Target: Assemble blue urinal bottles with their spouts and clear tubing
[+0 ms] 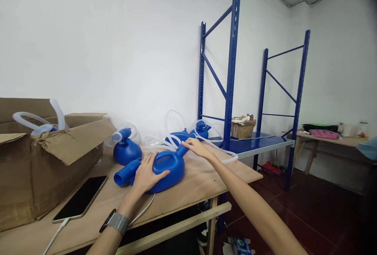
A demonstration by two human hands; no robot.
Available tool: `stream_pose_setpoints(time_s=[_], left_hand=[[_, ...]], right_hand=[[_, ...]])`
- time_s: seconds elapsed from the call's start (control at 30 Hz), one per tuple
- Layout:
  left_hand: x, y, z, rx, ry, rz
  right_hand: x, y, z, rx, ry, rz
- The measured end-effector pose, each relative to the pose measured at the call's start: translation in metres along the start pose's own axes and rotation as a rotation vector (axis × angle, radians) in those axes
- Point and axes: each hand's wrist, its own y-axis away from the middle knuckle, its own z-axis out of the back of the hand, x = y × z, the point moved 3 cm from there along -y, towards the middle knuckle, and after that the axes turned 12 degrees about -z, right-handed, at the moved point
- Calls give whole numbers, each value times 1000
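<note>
A blue plastic urinal bottle [173, 170] with a loop handle lies on its side on the wooden table. My left hand [149, 172] grips its near left part, thumb along the body and fingers over the top beside the handle opening. At the far right end, my right hand [196, 147] has its fingers closed around the bottle's neck [182, 149]. A blue funnel-shaped spout [125, 173] sticks out left of my left hand; whether it joins this bottle is hidden. Just behind stands another blue bottle [128, 152] with a whitish cap.
Further blue bottles [202, 129] and coiled clear tubes [218, 145] lie at the back. An open cardboard box [67, 172] with tubing stands left, near a phone [81, 198] on a white cable. A blue metal rack [232, 58] rises beyond the table's right end.
</note>
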Motion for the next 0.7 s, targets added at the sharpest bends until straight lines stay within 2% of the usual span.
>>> stream_pose_setpoints(time_s=[0.27,0.4,0.57,0.7], left_hand=[[-2,-1,0,25,7,-18],[-2,-2,1,28,29,-12],[-2,0,3,5,44,-13],[-8,2,2,1,45,-18]], right_hand=[[-9,3,-13,34,-455,-161],[-9,4,-13,41,-554,-203],[-10,8,-10,-2,-600,-195],[-18,19,-20,-113,-809,-243]])
